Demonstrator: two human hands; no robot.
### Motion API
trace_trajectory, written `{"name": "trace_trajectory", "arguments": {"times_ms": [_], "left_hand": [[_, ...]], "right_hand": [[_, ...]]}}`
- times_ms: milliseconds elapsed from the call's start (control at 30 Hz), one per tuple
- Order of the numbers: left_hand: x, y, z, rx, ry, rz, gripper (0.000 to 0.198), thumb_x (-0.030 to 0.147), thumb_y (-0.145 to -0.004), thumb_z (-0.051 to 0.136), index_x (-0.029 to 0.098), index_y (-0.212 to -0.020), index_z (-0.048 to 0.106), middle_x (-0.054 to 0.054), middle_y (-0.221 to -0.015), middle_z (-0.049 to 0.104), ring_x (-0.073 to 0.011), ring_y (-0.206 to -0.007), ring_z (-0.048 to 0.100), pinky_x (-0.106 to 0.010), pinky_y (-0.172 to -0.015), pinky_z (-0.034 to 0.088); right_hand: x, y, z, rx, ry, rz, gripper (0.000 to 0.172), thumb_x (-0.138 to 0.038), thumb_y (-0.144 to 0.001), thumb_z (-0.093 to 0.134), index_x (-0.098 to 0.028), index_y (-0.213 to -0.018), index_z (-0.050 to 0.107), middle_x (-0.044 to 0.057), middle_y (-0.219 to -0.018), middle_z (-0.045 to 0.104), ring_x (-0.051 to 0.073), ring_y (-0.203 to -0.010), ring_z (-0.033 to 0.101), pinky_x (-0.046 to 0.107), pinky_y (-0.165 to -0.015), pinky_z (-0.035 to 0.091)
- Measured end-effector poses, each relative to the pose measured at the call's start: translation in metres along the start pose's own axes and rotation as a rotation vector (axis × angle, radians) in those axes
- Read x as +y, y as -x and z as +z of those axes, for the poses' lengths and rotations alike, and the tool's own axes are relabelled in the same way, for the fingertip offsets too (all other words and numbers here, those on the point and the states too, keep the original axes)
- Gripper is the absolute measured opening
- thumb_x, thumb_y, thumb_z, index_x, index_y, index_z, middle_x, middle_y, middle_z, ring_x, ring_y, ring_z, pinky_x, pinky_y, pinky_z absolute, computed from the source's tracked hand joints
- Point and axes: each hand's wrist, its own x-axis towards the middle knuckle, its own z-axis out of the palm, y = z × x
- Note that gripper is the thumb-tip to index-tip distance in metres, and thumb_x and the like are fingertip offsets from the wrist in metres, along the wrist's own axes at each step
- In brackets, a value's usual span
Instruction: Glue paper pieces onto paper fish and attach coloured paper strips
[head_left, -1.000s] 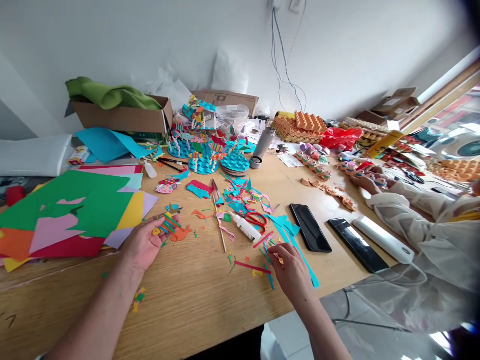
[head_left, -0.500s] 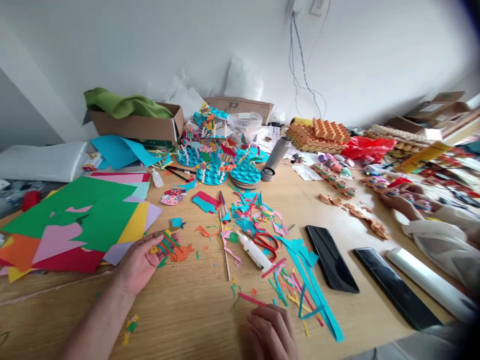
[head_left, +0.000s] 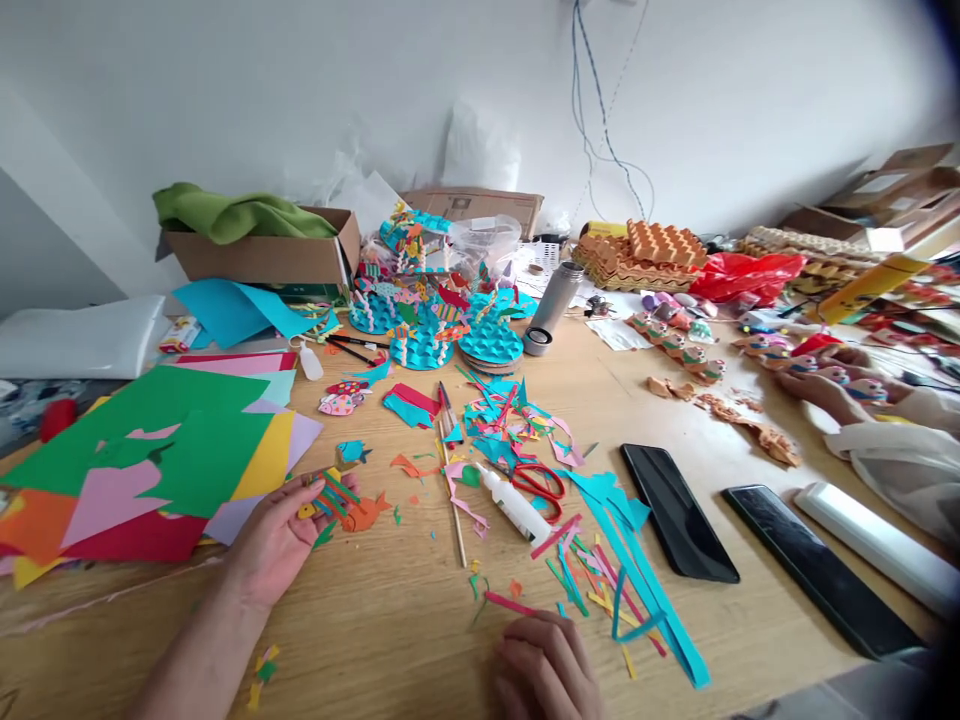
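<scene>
My left hand is closed around a small striped paper fish, yellow with green and orange bands, just above the table. Right beside it lies an orange paper fish, and a blue paper fish is a little farther back. My right hand rests at the near edge with its fingers curled under; whatever may be inside is hidden. A red paper strip runs up to its knuckles. Beyond that hand are a white glue bottle and red-handled scissors.
Coloured paper sheets are piled at left. Paper scraps and a thin brush lie mid-table. Blue egg-tray models and a steel flask stand behind. Two phones lie right, near another person's sleeve.
The camera view has shifted slightly, so the table items at right appear farther right. My left hand still holds the striped fish, turned a little; my right hand stays curled in place.
</scene>
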Motion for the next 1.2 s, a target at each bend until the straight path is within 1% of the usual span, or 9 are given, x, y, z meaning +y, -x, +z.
{"name": "trace_trajectory", "arguments": {"times_ms": [67, 200, 400, 600, 767, 867, 933, 1067, 1200], "left_hand": [[-0.001, 0.002, 0.0, -0.041, -0.007, 0.01, 0.006, 0.008, -0.07, 0.069, 0.012, -0.073, 0.074, -0.013, -0.085, 0.077, -0.0255, -0.086, 0.074, -0.029, -0.072, 0.06], [-0.003, 0.004, 0.0, -0.082, -0.013, 0.016, 0.008, 0.01, -0.072, 0.07, 0.011, -0.079, 0.074, -0.013, -0.085, 0.077, -0.0229, -0.08, 0.075, -0.026, -0.069, 0.059], [-0.008, 0.004, 0.002, -0.134, 0.006, -0.023, 0.005, 0.008, -0.075, 0.065, 0.009, -0.075, 0.07, -0.015, -0.083, 0.077, -0.0257, -0.075, 0.075, -0.03, -0.06, 0.059], [-0.008, 0.003, 0.006, -0.091, 0.02, -0.056, 0.012, 0.004, -0.077, 0.056, 0.008, -0.076, 0.067, -0.016, -0.082, 0.076, -0.0247, -0.072, 0.074, -0.03, -0.056, 0.059], [-0.004, 0.006, 0.008, -0.076, 0.034, -0.092, 0.022, 0.001, -0.073, 0.047, 0.006, -0.08, 0.068, -0.017, -0.082, 0.076, -0.0231, -0.075, 0.074, -0.031, -0.062, 0.061], [-0.002, 0.007, 0.009, -0.062, 0.051, -0.088, 0.025, 0.002, -0.072, 0.044, 0.007, -0.076, 0.069, -0.016, -0.08, 0.075, -0.0241, -0.078, 0.074, -0.033, -0.063, 0.062], [-0.002, 0.006, 0.01, -0.047, 0.035, -0.077, 0.023, 0.004, -0.074, 0.046, 0.009, -0.074, 0.068, -0.014, -0.08, 0.075, -0.0243, -0.077, 0.074, -0.036, -0.063, 0.062], [-0.005, 0.003, 0.009, -0.022, -0.036, -0.032, 0.013, 0.005, -0.072, 0.058, 0.011, -0.067, 0.068, -0.01, -0.074, 0.075, -0.0215, -0.072, 0.073, -0.029, -0.061, 0.061], [-0.007, 0.005, 0.01, -0.007, -0.055, -0.021, 0.012, 0.002, -0.07, 0.062, 0.011, -0.065, 0.068, -0.009, -0.071, 0.075, -0.018, -0.069, 0.072, -0.024, -0.061, 0.06]], "right_hand": [[0.0, 0.0, -0.004, 0.004, 0.036, 0.009, 0.013, -0.014, -0.086, 0.061, -0.019, -0.098, 0.062, 0.007, -0.085, 0.069, 0.019, -0.082, 0.065, 0.029, -0.07, 0.057], [0.0, 0.005, -0.007, -0.03, 0.086, 0.046, 0.022, -0.015, -0.084, 0.064, -0.019, -0.105, 0.062, 0.01, -0.095, 0.067, 0.022, -0.091, 0.063, 0.033, -0.075, 0.057], [-0.005, 0.005, -0.007, 0.012, 0.133, 0.089, 0.019, -0.014, -0.086, 0.061, -0.018, -0.105, 0.061, 0.011, -0.1, 0.063, 0.023, -0.095, 0.058, 0.036, -0.077, 0.053], [-0.013, 0.0, -0.006, 0.047, 0.122, 0.141, 0.015, -0.011, -0.088, 0.057, -0.017, -0.101, 0.061, 0.01, -0.098, 0.06, 0.022, -0.093, 0.055, 0.037, -0.075, 0.05], [-0.017, -0.005, -0.008, 0.047, 0.078, 0.171, 0.019, -0.006, -0.087, 0.058, -0.018, -0.101, 0.06, 0.009, -0.095, 0.06, 0.022, -0.09, 0.054, 0.038, -0.076, 0.049], [-0.021, -0.004, -0.011, 0.104, 0.043, 0.166, 0.021, -0.002, -0.085, 0.058, -0.018, -0.098, 0.059, 0.007, -0.089, 0.06, 0.02, -0.087, 0.054, 0.038, -0.075, 0.05], [-0.023, -0.002, -0.012, 0.152, 0.023, 0.153, 0.023, 0.0, -0.083, 0.058, -0.018, -0.097, 0.059, 0.006, -0.087, 0.061, 0.02, -0.085, 0.055, 0.038, -0.074, 0.05], [-0.025, 0.002, -0.011, 0.225, 0.004, 0.165, 0.026, 0.001, -0.081, 0.06, -0.019, -0.097, 0.06, 0.006, -0.086, 0.062, 0.02, -0.083, 0.056, 0.037, -0.07, 0.05], [-0.024, 0.002, -0.01, 0.255, -0.006, 0.186, 0.027, 0.001, -0.08, 0.06, -0.02, -0.097, 0.06, 0.006, -0.085, 0.063, 0.02, -0.083, 0.056, 0.037, -0.069, 0.051]]}}
